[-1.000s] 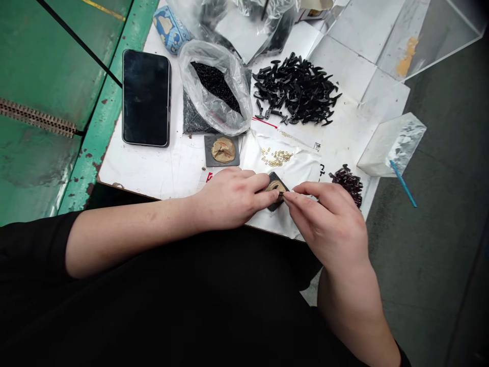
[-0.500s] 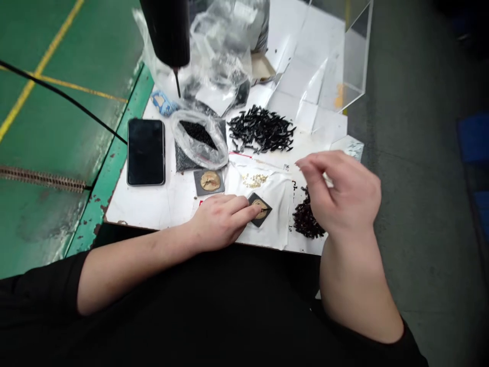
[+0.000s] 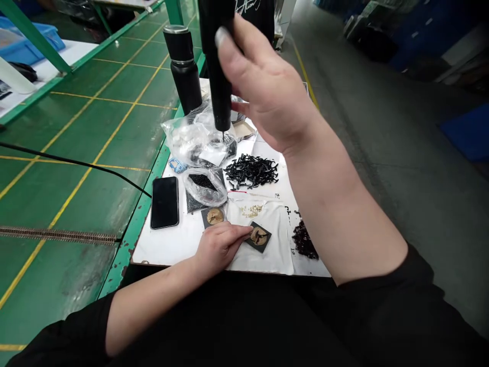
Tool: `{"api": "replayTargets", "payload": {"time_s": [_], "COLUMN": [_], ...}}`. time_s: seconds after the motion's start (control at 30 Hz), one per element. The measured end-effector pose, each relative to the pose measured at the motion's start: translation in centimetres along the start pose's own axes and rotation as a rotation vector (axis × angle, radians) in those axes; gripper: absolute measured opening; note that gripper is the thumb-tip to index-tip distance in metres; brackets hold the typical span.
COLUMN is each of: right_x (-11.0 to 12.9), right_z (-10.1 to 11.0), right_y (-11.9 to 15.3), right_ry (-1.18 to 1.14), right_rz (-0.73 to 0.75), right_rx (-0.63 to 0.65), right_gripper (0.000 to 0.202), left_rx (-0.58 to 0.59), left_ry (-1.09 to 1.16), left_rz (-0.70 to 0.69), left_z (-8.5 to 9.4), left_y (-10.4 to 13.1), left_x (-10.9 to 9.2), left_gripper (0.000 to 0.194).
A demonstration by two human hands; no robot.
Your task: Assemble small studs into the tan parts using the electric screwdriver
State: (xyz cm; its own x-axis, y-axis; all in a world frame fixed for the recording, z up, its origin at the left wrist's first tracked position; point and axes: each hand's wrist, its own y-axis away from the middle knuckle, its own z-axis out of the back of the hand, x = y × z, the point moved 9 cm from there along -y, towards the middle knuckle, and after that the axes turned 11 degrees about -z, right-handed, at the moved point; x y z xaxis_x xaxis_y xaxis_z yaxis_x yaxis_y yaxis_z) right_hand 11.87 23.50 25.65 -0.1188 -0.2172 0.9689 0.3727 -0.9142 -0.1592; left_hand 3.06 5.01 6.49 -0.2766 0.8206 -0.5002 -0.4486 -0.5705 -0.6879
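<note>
My right hand (image 3: 273,89) is raised at the top, fingers wrapped around a hanging black electric screwdriver (image 3: 220,97). Its thin bit points down over the plastic bags. On the table, the left hand (image 3: 217,247) holds a small dark square block (image 3: 263,244) by its left corner, fingers together. A small black part lies across the round tan inset of that block. The block rests on a white cloth (image 3: 275,260), near scattered tiny gold pieces (image 3: 252,210). A second block with a tan inset (image 3: 215,216) sits just behind my left hand.
An opened bag of tiny black pieces (image 3: 202,186) lies beside a phone (image 3: 164,203). Black parts (image 3: 251,171) are heaped behind the cloth; a dark brown pile (image 3: 304,242) lies right. Clear plastic bags (image 3: 187,135) and a black bottle (image 3: 185,76) stand farther back.
My right hand has moved up and left from above the dark brown pile and taken hold of the screwdriver. The left hand stays at the block. The view has tilted up.
</note>
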Motion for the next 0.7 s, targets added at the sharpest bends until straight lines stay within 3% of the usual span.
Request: {"api": "replayTargets", "payload": {"time_s": [0.13, 0.23, 0.3, 0.37, 0.47, 0.6, 0.7], "right_x": [0.5, 0.4, -0.5, -2.3, -4.7, -6.1, -5.6], "right_z": [-2.6, -3.7, -3.8, -3.1, -1.3, 0.4, 0.9], "right_y": [0.6, 3.3, 5.9, 8.7, 12.5, 17.1, 20.1], "right_ry": [-0.312, -0.359, -0.311, -0.279, -0.364, -0.383, -0.060], "right_rz": [0.145, 0.151, 0.066, -0.059, -0.138, -0.059, 0.016], "right_rx": [0.136, 0.239, 0.280, 0.243, 0.085, -0.188, -0.308], "right_gripper": [0.018, 0.024, 0.028, 0.032, 0.036, 0.044, 0.051], "left_rx": [0.011, 0.032, 0.039, 0.043, 0.029, 0.042, 0.079], "left_ry": [0.054, 0.076, 0.085, 0.104, 0.165, 0.283, 0.325], "left_rz": [0.041, 0.064, 0.080, 0.096, 0.144, 0.140, 0.099], "left_z": [0.0, -0.1, -0.1, -0.3, -0.7, -1.9, -2.5], "left_y": [-0.3, -0.4, -0.5, -0.6, -0.7, -0.8, -0.7], "left_x": [0.5, 0.7, 0.7, 0.6, 0.6, 0.1, -0.4], "left_gripper": [0.008, 0.004, 0.003, 0.007, 0.015, 0.014, 0.012]}}
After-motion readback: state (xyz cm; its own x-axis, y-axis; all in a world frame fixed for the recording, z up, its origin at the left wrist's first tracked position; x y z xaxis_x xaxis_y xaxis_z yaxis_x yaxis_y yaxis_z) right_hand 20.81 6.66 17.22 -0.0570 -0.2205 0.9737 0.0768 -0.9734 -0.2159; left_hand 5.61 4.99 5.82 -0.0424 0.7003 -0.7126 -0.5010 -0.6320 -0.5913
